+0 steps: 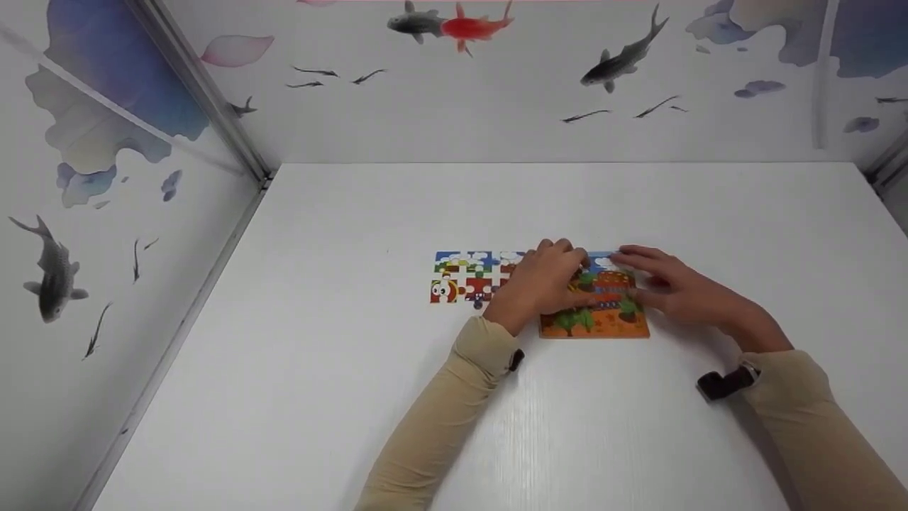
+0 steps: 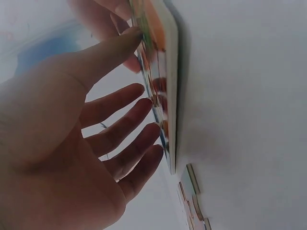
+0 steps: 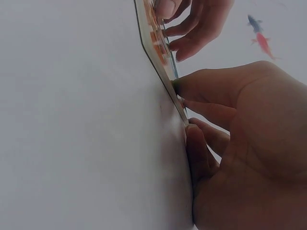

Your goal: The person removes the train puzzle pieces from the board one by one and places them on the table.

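Observation:
In the head view a colourful jigsaw puzzle board (image 1: 594, 329) lies on the white table, with an orange lower part. My left hand (image 1: 545, 280) is over its left side, hiding part of the picture. In the left wrist view the spread, slightly bent fingers (image 2: 125, 132) and thumb rest on the board's face. Along the board's right edge is my right hand (image 1: 681, 289), its thumb touching the board and its fingers by the upper right corner. Loose jigsaw pieces (image 1: 464, 261) lie left of the board, some partly hidden by the left hand.
The white table (image 1: 319, 319) runs back to a white wall (image 1: 425, 106) printed with fish. Another printed panel (image 1: 92, 284) stands along the left side. A dark strap (image 1: 727, 383) is around the right wrist.

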{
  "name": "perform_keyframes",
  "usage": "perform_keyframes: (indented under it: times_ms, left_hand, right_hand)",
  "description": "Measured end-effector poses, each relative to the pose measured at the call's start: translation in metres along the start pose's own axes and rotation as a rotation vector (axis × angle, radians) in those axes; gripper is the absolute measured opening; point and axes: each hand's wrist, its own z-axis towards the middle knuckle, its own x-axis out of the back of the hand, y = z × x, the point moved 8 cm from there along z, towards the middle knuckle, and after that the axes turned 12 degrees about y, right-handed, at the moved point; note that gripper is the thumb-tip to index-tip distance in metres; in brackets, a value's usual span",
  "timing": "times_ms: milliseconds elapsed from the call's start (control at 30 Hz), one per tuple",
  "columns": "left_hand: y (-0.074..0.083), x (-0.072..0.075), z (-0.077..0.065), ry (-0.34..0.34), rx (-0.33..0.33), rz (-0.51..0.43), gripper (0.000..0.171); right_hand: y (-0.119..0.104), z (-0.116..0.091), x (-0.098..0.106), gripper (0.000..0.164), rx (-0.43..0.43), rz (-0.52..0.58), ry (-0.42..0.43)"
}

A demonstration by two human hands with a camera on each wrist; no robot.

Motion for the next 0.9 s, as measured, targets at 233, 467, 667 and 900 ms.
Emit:
perform_keyframes:
  times_ms: [233, 467, 667, 900]
  left_hand:
    - [0.0026, -0.0023, 0.0016, 0.005, -0.008, 0.055, 0.056]
    - [0.0076, 0.0024, 0.0040, 0.070, -0.069, 0.041, 0.049]
    - [0.0065, 0.0036, 0.0031, 0.064, -0.050, -0.008, 0.040]
    - [0.0031, 0.0066, 0.0030, 0.037, -0.077, -0.189, 0.031]
  right_hand:
    - [0.0000, -0.0003, -0.0008, 0.059, -0.002, -0.006, 0.002]
    - [0.0037, 0.0008, -0.0008, 0.060, -0.005, -0.011, -0.001]
    - [0.0042, 0.0004, -0.0010, 0.060, -0.011, -0.008, -0.004]
    - [0.0004, 0.0000, -0.0002, 0.059, -0.002, 0.003, -0.001]
